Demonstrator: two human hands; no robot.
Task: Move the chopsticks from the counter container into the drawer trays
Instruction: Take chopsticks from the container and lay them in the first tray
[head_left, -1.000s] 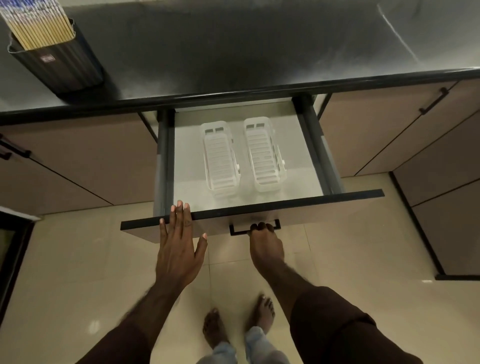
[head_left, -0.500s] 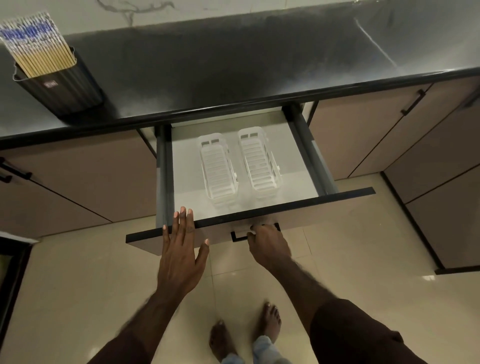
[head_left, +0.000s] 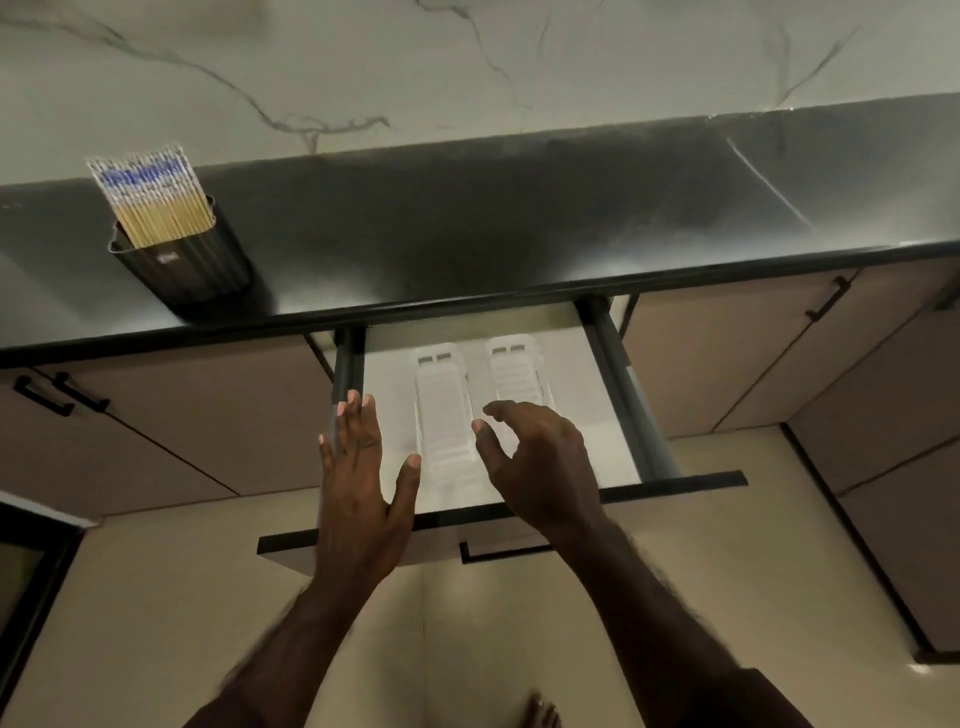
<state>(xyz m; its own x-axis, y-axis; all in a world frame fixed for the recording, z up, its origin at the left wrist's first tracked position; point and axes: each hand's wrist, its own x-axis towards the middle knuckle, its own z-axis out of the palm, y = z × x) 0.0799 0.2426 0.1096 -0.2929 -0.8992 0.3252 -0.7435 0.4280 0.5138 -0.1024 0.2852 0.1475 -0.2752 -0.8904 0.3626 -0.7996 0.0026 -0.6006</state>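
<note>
Marble-veined wall (head_left: 363, 67) rose behind a dark counter (head_left: 519, 218), and below it the drawer (head_left: 498, 512) stood pulled out over a pale floor (head_left: 156, 597). Inside lay two white trays (head_left: 441, 410), side by side, lengthwise, and both looked bare as far as I could see; my right hand hid part of the right one.

My left hand (head_left: 358, 483) hung flat over the drawer's left side, fingers straight and spread, holding nothing. My right hand (head_left: 540, 462) hovered above the trays with fingers loosely curled, thumb apart, also holding nothing. Whether either touched the drawer I could not tell; the hands were blurred.

All the chopsticks (head_left: 156, 202) stood bundled upright in the black container (head_left: 182, 265) on the counter's left, well apart from the drawer and from both hands. None had reached a tray.

So I judged the task barely begun: the drawer was open and the trays ready, but the whole moving remained. What was left was to reach up left for the bundle, lift some out, and lay them lengthwise in the trays until the container was spent.
</note>
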